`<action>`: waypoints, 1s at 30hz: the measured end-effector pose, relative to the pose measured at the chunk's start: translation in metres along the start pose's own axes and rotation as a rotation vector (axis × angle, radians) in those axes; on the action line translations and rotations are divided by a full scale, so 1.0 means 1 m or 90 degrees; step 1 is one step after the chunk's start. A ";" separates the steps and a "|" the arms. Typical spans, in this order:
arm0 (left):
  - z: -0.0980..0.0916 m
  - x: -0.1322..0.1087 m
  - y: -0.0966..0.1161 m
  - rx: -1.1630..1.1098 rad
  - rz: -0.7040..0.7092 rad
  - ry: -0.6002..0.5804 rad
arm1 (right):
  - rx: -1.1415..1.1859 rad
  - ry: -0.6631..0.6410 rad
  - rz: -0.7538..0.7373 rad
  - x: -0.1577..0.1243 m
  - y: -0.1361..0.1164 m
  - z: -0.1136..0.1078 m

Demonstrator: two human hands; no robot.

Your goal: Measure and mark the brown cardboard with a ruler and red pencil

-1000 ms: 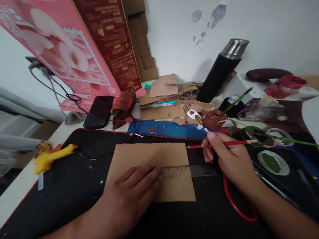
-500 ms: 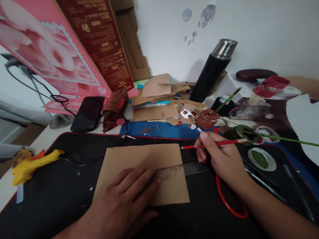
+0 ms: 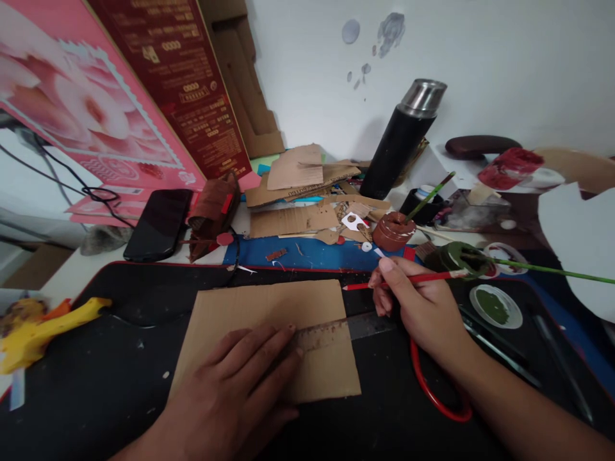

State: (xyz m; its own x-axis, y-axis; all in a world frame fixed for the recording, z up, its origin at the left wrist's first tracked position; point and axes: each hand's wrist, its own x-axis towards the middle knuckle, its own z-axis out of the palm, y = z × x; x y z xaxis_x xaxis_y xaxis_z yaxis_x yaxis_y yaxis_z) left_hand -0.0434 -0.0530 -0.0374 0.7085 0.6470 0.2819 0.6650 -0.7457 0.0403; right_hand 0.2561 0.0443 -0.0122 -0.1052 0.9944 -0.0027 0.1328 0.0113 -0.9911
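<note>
A flat piece of brown cardboard (image 3: 273,298) lies on the black mat, with a see-through ruler (image 3: 321,336) across it, its right end jutting past the cardboard's edge. My left hand (image 3: 240,384) rests flat over the cardboard and the ruler's left end, fingers stretched out; the ruler's covered end is hidden. Between the thumb and fingers of my right hand (image 3: 416,301) is a red pencil (image 3: 356,287). Its point faces left, just above the mat near the cardboard's upper right corner. A curved red loop (image 3: 427,387) lies below my right wrist, partly hidden.
A yellow glue gun (image 3: 57,330) lies at the left, near a black phone (image 3: 158,224). Cardboard scraps (image 3: 293,218) are heaped at the back beside a black flask (image 3: 401,141). Brown (image 3: 394,232) and green (image 3: 451,259) paint pots stand behind my right hand, a green-filled lid (image 3: 494,306) beside it.
The view has shifted slightly, so most things sit a little further left. Both hands, the ruler and the pencil keep about the same places relative to the cardboard.
</note>
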 end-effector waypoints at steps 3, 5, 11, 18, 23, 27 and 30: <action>-0.002 0.001 -0.003 0.000 0.004 0.008 | 0.004 -0.001 -0.001 0.000 0.000 0.000; -0.005 0.003 -0.006 0.002 0.009 0.009 | 0.011 -0.001 -0.001 0.000 0.000 0.001; -0.012 0.008 -0.014 0.022 0.047 0.002 | 0.030 -0.001 0.002 0.000 0.002 0.001; -0.014 0.003 -0.015 0.009 0.042 -0.028 | -0.003 -0.009 -0.019 -0.001 0.000 -0.001; -0.018 -0.002 -0.012 -0.036 -0.013 -0.045 | -0.032 -0.007 -0.017 -0.002 -0.004 0.001; -0.020 -0.002 -0.011 -0.055 -0.014 -0.044 | -0.035 -0.003 -0.010 -0.003 -0.004 0.002; -0.020 -0.001 -0.011 -0.055 -0.022 -0.045 | -0.018 -0.011 -0.001 -0.003 -0.003 0.002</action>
State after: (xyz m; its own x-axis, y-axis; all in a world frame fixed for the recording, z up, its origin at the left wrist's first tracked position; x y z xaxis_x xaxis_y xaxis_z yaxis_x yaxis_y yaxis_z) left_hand -0.0562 -0.0483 -0.0185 0.7026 0.6798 0.2106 0.6687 -0.7318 0.1314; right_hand 0.2545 0.0414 -0.0097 -0.1226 0.9925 -0.0037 0.1606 0.0162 -0.9869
